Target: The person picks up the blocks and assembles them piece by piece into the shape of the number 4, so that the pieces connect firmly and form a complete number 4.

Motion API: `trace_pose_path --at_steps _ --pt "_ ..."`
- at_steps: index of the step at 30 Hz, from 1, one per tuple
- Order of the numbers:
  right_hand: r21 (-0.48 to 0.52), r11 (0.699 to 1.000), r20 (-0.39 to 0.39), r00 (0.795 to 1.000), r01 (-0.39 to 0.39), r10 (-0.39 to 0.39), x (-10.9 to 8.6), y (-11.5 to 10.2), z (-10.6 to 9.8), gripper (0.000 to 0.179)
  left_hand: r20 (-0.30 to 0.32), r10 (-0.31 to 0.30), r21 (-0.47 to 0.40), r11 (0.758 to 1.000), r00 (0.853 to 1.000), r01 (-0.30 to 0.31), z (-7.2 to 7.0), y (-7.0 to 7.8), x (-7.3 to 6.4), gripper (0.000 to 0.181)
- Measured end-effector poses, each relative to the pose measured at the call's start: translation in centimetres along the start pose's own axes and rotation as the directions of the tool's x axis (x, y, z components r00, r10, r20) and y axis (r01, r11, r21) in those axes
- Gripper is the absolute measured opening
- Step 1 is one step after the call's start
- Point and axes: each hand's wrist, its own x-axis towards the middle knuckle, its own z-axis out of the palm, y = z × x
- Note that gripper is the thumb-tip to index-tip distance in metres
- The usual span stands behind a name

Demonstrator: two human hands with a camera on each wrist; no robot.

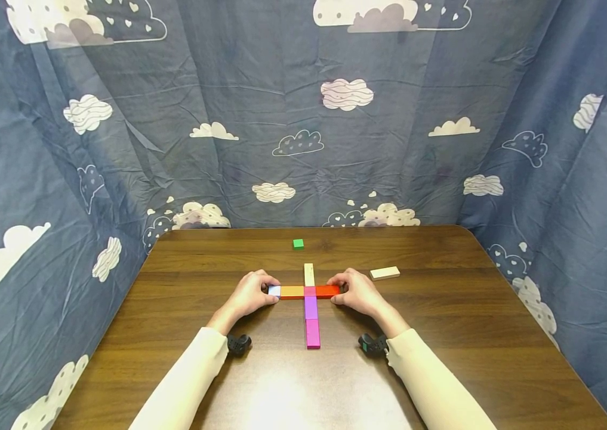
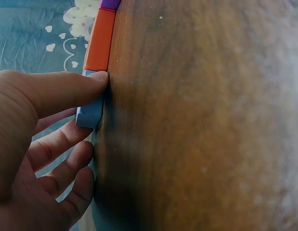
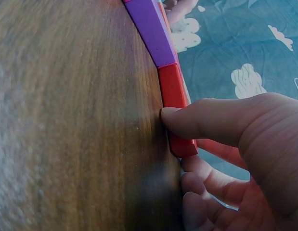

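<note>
Flat coloured blocks form a cross on the table. My left hand (image 1: 249,294) pinches the light blue block (image 2: 92,109) at the left end of the crossbar, thumb on its near side. An orange block (image 1: 292,292) joins it to the pink square (image 1: 310,291) in the centre. At the right end, my right hand (image 1: 358,292) grips the red block (image 3: 173,86) between thumb and fingers. Above the centre lies a cream block (image 1: 309,274); below it run a purple block (image 1: 311,307) and a magenta block (image 1: 313,334).
A small green block (image 1: 298,244) sits near the back of the wooden table (image 1: 185,257). Right of the cross lies a loose cream block (image 1: 385,273). Dark wrist devices (image 1: 373,344) are worn under both forearms. A blue cloud-print curtain (image 1: 303,167) encloses the table's back and sides.
</note>
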Motion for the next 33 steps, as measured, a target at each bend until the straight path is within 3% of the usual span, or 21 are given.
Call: trace_pose_path --at_steps 13,18,22,27,33 --pt "0.012 1.000 0.001 1.000 -0.008 0.008 -0.8 0.4 -0.7 0.037 0.032 0.022 -0.011 1.000 0.999 -0.022 0.2 0.8 0.6 0.038" --pt "0.040 0.999 0.005 1.000 -0.007 0.007 -1.1 0.8 -0.8 0.039 -0.011 0.031 -0.089 0.996 0.999 -0.032 0.2 1.1 0.9 0.044" --pt "0.081 0.997 0.008 1.000 0.000 0.000 -1.4 1.0 -0.9 0.042 -0.057 0.041 -0.104 0.994 0.998 -0.047 0.3 1.9 1.7 0.049" --pt "0.148 0.989 0.022 1.000 0.017 -0.020 -1.7 1.1 -0.9 0.044 -0.085 0.069 -0.091 0.993 0.994 -0.077 0.4 3.9 3.5 0.047" --pt "0.170 0.985 0.019 1.000 0.014 -0.017 -1.7 1.4 -1.0 0.047 -0.055 0.111 -0.092 0.989 0.992 -0.116 1.4 8.3 7.0 0.043"
